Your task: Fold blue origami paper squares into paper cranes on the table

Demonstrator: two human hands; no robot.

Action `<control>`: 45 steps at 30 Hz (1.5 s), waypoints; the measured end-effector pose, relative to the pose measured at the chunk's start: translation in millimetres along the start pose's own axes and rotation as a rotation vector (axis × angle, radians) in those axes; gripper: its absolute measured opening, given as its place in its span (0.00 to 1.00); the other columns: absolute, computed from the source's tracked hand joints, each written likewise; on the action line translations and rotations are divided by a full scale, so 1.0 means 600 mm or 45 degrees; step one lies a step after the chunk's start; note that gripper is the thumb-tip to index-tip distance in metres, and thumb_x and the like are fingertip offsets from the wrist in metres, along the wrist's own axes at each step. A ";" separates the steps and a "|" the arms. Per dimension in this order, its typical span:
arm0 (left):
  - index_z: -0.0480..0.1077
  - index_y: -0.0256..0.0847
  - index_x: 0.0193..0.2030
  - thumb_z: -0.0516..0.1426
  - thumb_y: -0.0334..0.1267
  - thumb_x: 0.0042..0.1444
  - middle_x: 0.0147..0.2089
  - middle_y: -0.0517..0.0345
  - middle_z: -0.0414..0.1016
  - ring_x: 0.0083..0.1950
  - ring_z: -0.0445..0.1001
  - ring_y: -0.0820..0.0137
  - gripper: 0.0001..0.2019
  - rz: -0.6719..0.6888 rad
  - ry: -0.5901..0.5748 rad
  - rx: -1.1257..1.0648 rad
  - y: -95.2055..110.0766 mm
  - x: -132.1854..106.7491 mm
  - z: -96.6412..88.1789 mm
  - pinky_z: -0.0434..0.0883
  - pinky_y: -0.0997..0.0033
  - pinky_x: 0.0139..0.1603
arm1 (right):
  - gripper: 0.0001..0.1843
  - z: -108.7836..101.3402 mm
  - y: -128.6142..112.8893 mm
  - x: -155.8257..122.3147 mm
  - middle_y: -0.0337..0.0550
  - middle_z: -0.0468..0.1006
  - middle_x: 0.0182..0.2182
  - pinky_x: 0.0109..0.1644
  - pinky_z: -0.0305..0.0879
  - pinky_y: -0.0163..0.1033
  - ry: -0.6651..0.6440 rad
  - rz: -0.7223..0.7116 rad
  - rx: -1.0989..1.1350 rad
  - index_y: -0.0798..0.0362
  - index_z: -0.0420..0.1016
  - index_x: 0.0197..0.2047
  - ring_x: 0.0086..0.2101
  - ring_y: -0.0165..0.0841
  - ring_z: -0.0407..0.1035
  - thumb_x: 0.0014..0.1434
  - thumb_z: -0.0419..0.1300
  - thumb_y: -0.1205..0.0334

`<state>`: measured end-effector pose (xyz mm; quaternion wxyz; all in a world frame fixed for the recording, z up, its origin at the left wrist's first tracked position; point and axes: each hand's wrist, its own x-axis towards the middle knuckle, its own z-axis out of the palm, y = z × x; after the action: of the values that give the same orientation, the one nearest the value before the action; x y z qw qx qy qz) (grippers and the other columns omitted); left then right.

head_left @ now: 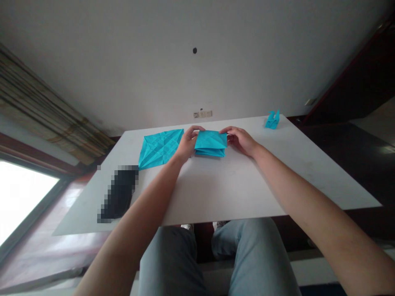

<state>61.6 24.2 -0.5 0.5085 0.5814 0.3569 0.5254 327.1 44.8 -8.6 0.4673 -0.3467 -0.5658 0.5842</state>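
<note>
From here I see left hand (187,145) and right hand (241,139) pinching folded turquoise paper (211,140) (creased, layers gaping near).

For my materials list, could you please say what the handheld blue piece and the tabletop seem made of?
Handheld blue piece: likely thin, matte paper, judging by its creases and layered edges.
Tabletop: perhaps smooth, satin white laminate; no grain shows.

The white table (222,193) bears a creased blue sheet (162,146) at far left, a dark, blurred-out object (119,195) nearer the front, and a folded bird (273,121) near the far right corner.
</note>
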 end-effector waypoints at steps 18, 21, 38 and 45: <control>0.81 0.41 0.64 0.76 0.47 0.60 0.34 0.56 0.83 0.36 0.83 0.63 0.28 -0.034 -0.048 0.211 0.015 -0.012 0.023 0.81 0.63 0.40 | 0.38 0.013 -0.020 -0.007 0.41 0.88 0.39 0.45 0.77 0.47 0.028 -0.058 -0.262 0.44 0.81 0.54 0.39 0.41 0.79 0.48 0.86 0.34; 0.79 0.41 0.66 0.75 0.46 0.62 0.37 0.55 0.84 0.38 0.83 0.63 0.28 -0.063 -0.011 0.223 0.013 -0.007 0.014 0.81 0.62 0.42 | 0.40 0.003 -0.020 -0.004 0.37 0.86 0.35 0.42 0.75 0.45 0.016 -0.065 -0.243 0.42 0.78 0.57 0.36 0.39 0.77 0.49 0.85 0.33; 0.82 0.52 0.70 0.69 0.57 0.68 0.74 0.49 0.82 0.77 0.74 0.44 0.27 0.133 -0.462 1.504 0.027 -0.021 -0.005 0.59 0.38 0.82 | 0.22 -0.032 0.000 0.000 0.51 0.87 0.58 0.71 0.65 0.64 -0.364 -0.406 -1.297 0.41 0.94 0.55 0.57 0.54 0.76 0.63 0.76 0.41; 0.73 0.51 0.81 0.70 0.64 0.63 0.83 0.47 0.73 0.84 0.69 0.42 0.43 0.065 -0.592 1.536 0.036 -0.022 -0.028 0.52 0.40 0.87 | 0.40 -0.055 -0.020 -0.011 0.45 0.78 0.76 0.77 0.56 0.78 -0.380 -0.162 -1.614 0.32 0.86 0.72 0.71 0.69 0.62 0.61 0.74 0.27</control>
<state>40.2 10.6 16.3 0.1440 0.8719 0.4561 0.1048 362.1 48.6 -1.5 0.1223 -0.4359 -0.8789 0.1504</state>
